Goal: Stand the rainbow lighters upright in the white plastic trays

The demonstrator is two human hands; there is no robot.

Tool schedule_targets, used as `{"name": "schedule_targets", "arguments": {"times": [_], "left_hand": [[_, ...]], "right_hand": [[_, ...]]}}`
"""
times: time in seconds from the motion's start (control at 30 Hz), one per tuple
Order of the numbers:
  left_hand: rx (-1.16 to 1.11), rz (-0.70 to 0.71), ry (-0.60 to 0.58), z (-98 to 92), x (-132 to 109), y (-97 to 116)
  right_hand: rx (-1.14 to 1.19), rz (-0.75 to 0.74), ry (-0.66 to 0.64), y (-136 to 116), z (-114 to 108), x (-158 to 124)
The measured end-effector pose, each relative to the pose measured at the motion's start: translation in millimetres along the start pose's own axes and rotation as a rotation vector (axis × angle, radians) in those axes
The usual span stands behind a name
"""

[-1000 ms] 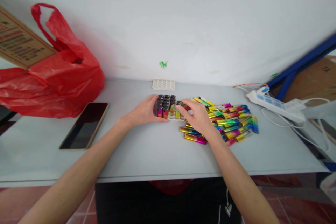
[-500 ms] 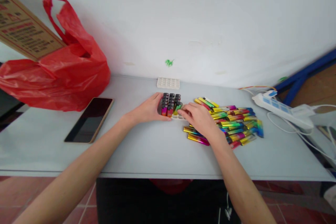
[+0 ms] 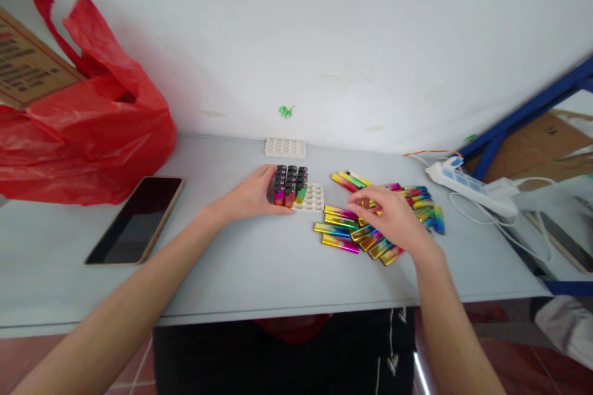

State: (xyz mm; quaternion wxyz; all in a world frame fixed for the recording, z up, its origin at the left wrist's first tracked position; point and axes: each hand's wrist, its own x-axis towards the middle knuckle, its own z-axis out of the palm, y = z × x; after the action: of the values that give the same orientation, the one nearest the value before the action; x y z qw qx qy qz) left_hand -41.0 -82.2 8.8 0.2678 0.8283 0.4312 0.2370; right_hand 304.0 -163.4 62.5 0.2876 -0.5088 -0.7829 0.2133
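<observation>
My left hand (image 3: pixel 252 194) grips the left side of a white tray (image 3: pixel 315 199) of round pockets, thumb along its front and fingers behind. Black-topped lighters (image 3: pixel 291 180) stand upright in rows in the tray's left part, next to that palm; pockets show bare on the right. Over a pile of shiny, many-coloured lighters (image 3: pixel 340 242) hovers my right hand (image 3: pixel 391 216). Its fingers are bent, with a gap between thumb and forefinger where lighters show through. I see nothing held there; the fingertips partly hide the pile below.
A second white pocketed tray (image 3: pixel 285 148) lies against the wall. At left are a phone (image 3: pixel 135 220) and a red plastic bag (image 3: pixel 102 129) beside a cardboard box (image 3: pixel 32 65). A power strip (image 3: pixel 472 188) with cables lies at right, near a blue frame (image 3: pixel 495 142).
My right hand has moved right, from the tray to the lighter pile. A green and yellow lighter, formerly tilted by that hand, now stands in the tray. The view has shifted slightly right.
</observation>
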Motion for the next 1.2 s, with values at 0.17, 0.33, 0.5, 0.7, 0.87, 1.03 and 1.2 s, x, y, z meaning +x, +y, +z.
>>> {"name": "schedule_targets", "arguments": {"times": [0.17, 0.33, 0.5, 0.7, 0.87, 1.03, 1.2], "left_hand": [[0.005, 0.002, 0.003, 0.7, 0, 0], [0.022, -0.001, 0.004, -0.1, 1, 0], [0.027, 0.004, 0.024, 0.8, 2, -3], [0.032, 0.022, 0.018, 0.8, 2, -3], [0.023, 0.019, 0.013, 0.4, 1, -3], [0.011, 0.019, 0.016, 1.1, 2, -5], [-0.005, 0.035, 0.031, 2.3, 2, -6]], "right_hand": [[-0.176, -0.019, -0.09, 16, 4, -29], [-0.319, 0.004, -0.124, 20, 21, -29], [-0.36, 0.026, -0.163, 15, 24, -17], [0.004, 0.064, -0.085, 23, 13, -10], [0.653, 0.263, 0.161, 20, 21, 3], [1.093, 0.221, 0.317, -9, 33, 41], [1.009, 0.117, 0.054, -32, 43, 83]]}}
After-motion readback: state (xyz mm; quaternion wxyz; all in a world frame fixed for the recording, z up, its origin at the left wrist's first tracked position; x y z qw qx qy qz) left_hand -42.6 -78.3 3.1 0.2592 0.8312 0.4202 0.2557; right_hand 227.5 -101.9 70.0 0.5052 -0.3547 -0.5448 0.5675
